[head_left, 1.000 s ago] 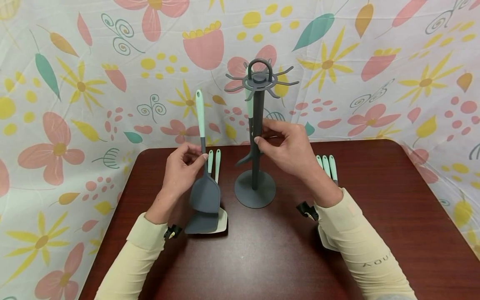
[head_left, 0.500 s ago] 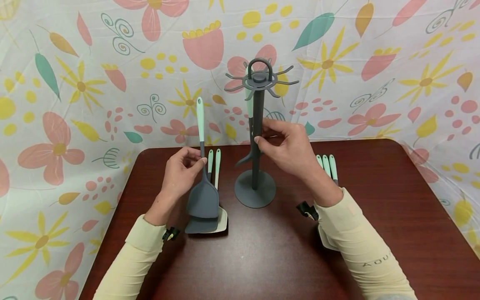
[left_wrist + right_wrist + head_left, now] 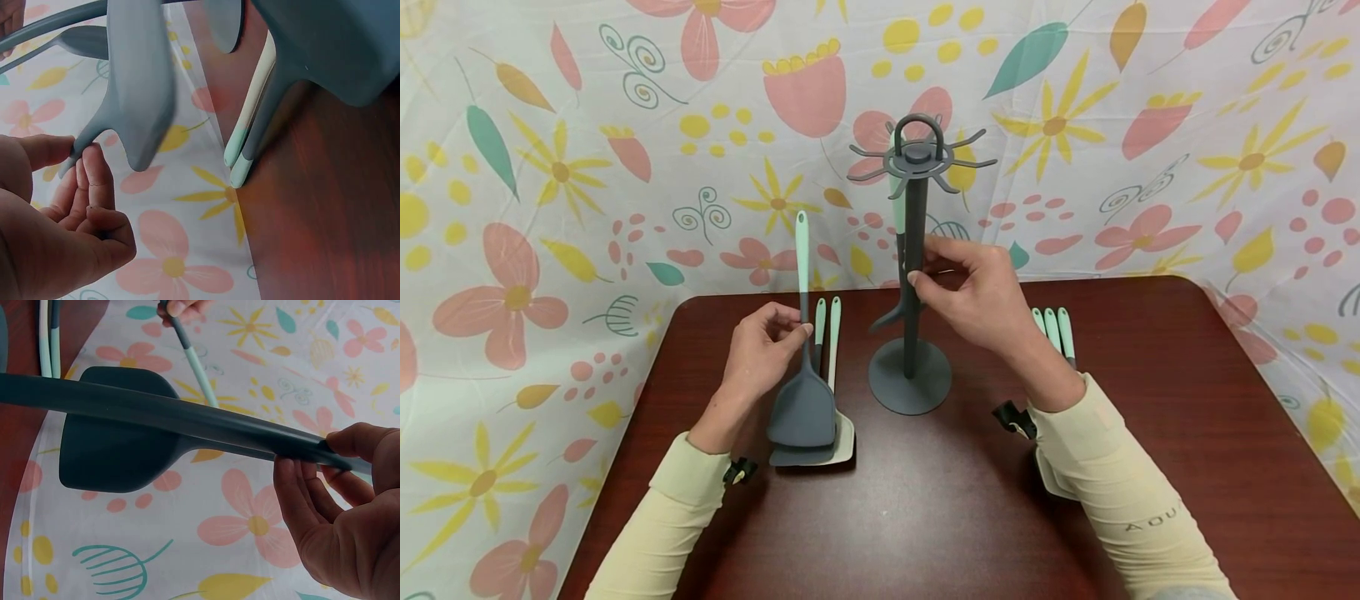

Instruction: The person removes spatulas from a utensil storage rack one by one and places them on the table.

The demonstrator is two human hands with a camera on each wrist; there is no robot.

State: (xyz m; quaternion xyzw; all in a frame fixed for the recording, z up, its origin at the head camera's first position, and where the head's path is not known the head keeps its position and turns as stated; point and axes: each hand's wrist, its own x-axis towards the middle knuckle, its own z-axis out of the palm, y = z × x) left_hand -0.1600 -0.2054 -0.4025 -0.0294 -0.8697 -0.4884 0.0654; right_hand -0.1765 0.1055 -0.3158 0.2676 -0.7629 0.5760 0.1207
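My left hand (image 3: 758, 350) pinches the neck of a grey turner (image 3: 803, 412), which stands upright with its mint handle up and blade down. In the left wrist view, thumb and fingertips close on the turner's neck below its blade (image 3: 140, 81). With thumb and fingers, my right hand (image 3: 976, 296) grips the post of a dark grey utensil stand (image 3: 912, 325), which has a round base and a ring of hooks on top. Another mint-handled turner hangs behind the post; its wide blade (image 3: 119, 440) shows in the right wrist view.
Beneath the held turner lie a cream-headed utensil (image 3: 846, 437) and another grey one, mint handles pointing away. Several mint-handled utensils (image 3: 1051, 327) lie at right, partly hidden by my right arm. A floral curtain (image 3: 700, 150) hangs behind the table (image 3: 895, 533).
My left hand has lowered the turner and brought it slightly nearer me, so its blade now hangs over the grey utensil below. My right hand keeps its grip on the post.
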